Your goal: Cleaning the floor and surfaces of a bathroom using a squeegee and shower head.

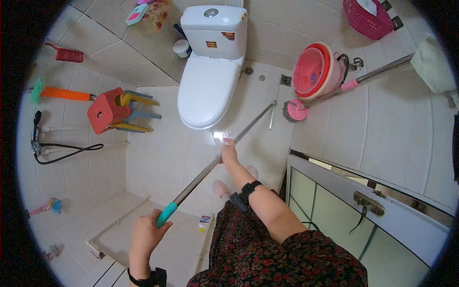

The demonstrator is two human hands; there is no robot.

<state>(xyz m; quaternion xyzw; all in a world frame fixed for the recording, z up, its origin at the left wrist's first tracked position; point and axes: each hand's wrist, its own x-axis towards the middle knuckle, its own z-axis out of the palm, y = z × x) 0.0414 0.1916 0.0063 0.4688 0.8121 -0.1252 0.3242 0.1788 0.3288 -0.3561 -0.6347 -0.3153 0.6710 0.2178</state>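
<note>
A long metal pole point(200, 176) with a teal grip runs diagonally over the tiled floor, and a floor squeegee head point(273, 114) lies at its far end, near the floor drain point(285, 80). My left hand point(146, 229) is closed around the teal grip at the lower left. Farther along, my right hand point(229, 152) grasps the middle of the metal shaft. The white toilet point(204, 93), its lid down, stands ahead, with small wet spots on the lid. Wet, shiny floor shows just in front of it.
Red and pink basins point(312, 70) and a pink round brush point(296, 110) on a pole stand at the right. Stacked plastic stools point(107, 110) are at the left wall. A door point(358, 201) with a metal handle is at lower right. A bottle point(204, 220) sits near a white pipe.
</note>
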